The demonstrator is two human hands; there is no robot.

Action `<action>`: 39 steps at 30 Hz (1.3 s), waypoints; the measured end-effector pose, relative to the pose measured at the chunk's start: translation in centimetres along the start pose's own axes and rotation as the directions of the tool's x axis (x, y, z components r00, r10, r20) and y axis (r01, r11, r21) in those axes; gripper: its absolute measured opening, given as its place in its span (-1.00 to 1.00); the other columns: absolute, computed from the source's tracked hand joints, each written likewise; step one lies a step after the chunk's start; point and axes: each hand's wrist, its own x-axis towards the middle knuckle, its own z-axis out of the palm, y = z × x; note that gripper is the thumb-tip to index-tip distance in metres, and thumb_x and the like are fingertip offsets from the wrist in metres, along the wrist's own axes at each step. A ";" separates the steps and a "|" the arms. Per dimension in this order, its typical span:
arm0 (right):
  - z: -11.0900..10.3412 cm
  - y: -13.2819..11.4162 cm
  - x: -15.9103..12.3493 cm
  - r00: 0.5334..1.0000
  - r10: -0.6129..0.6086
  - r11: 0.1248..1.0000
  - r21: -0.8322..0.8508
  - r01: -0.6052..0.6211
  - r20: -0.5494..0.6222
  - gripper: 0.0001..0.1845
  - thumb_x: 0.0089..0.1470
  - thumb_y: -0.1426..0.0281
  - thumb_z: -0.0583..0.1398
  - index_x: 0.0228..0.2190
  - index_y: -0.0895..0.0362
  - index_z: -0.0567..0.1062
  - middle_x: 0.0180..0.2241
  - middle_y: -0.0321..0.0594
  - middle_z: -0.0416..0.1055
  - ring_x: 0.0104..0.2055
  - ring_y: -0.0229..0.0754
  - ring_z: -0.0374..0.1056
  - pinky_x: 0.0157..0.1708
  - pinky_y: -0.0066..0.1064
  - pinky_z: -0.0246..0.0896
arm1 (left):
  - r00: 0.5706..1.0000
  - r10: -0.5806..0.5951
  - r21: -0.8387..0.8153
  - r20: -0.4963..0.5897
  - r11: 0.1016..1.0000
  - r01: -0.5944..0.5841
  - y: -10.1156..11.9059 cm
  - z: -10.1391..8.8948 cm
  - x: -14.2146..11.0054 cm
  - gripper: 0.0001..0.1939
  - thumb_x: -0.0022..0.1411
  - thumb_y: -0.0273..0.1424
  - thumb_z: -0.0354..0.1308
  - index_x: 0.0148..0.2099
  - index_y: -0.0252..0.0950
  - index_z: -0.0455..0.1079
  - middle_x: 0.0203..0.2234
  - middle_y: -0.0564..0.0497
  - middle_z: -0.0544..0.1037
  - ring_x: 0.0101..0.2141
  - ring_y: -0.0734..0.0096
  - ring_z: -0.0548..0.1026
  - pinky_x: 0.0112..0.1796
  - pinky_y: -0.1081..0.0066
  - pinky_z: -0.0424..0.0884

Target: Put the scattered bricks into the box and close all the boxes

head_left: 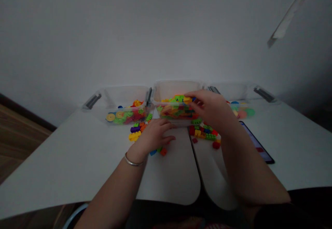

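My right hand (207, 106) is over the middle clear plastic box (178, 84), its fingers pinched on a yellow toy building block (187, 99). Inside that box lies a heap of bright pieces, green ones (178, 98) on top. Lower and to the left, my left hand (157, 134) hovers over the table with its fingers apart and nothing visible in them. Beside it lie loose blocks, among them a yellow block (134, 136) and a purple one (135, 129). A blue block (153, 152) and an orange block (163, 151) are just below the left hand.
A left clear box (127, 90) and a right clear box (233, 88) flank the middle one, both holding coloured pieces. More loose blocks (207, 136) lie under my right wrist. A phone (256, 144) rests at the right. A gap (198, 167) splits the white tabletop.
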 end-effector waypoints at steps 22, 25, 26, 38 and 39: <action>1.3 1.3 0.4 0.963 0.092 0.935 -0.355 0.005 0.255 -0.64 0.19 0.26 0.09 -0.22 0.25 0.56 -0.19 0.09 0.52 -0.10 0.09 0.39 -0.09 -0.13 0.25 | 0.972 -0.044 0.087 0.232 0.996 0.024 -0.5 0.9 -0.1 -0.65 0.04 -0.36 0.30 -0.06 -0.18 0.51 -0.23 -0.04 0.59 -0.14 0.17 0.50 -0.04 0.25 0.31; 1.5 1.1 0.2 0.961 0.063 0.930 -0.366 0.042 0.269 -0.63 0.18 0.24 0.12 -0.16 0.25 0.53 -0.15 0.10 0.51 -0.06 0.11 0.36 -0.07 -0.12 0.23 | 0.973 -0.046 0.097 0.227 0.995 0.024 -0.7 1.0 -0.1 -0.67 0.03 -0.37 0.31 -0.09 -0.18 0.52 -0.24 -0.04 0.59 -0.14 0.16 0.50 -0.04 0.23 0.32; 1.5 1.0 0.2 0.960 0.055 0.930 -0.365 0.050 0.273 -0.63 0.17 0.24 0.13 -0.14 0.25 0.52 -0.14 0.09 0.51 -0.05 0.11 0.35 -0.07 -0.12 0.22 | 0.973 -0.046 0.107 0.227 0.994 0.022 -0.7 1.0 -0.1 -0.68 0.04 -0.37 0.31 -0.09 -0.18 0.52 -0.24 -0.04 0.59 -0.14 0.16 0.51 -0.04 0.23 0.32; 0.8 0.2 0.1 0.992 0.040 0.959 -0.285 -0.004 0.123 -0.65 0.18 0.32 0.10 -0.08 0.24 0.50 -0.04 0.06 0.47 -0.01 0.11 0.36 -0.06 -0.12 0.23 | 0.986 -0.057 0.032 0.154 0.998 0.052 -0.9 1.0 -0.1 -0.73 0.14 -0.40 0.21 -0.07 -0.18 0.51 -0.22 -0.05 0.55 -0.19 0.23 0.50 -0.12 0.29 0.38; 0.7 0.0 0.1 0.995 0.018 0.973 -0.232 0.005 0.096 -0.64 0.19 0.32 0.10 -0.07 0.23 0.50 -0.02 0.04 0.47 0.01 0.09 0.36 -0.03 -0.13 0.23 | 0.989 -0.067 -0.008 0.131 0.998 0.069 -0.8 0.9 -0.1 -0.74 0.16 -0.40 0.20 -0.07 -0.19 0.51 -0.20 -0.06 0.55 -0.19 0.24 0.50 -0.12 0.29 0.38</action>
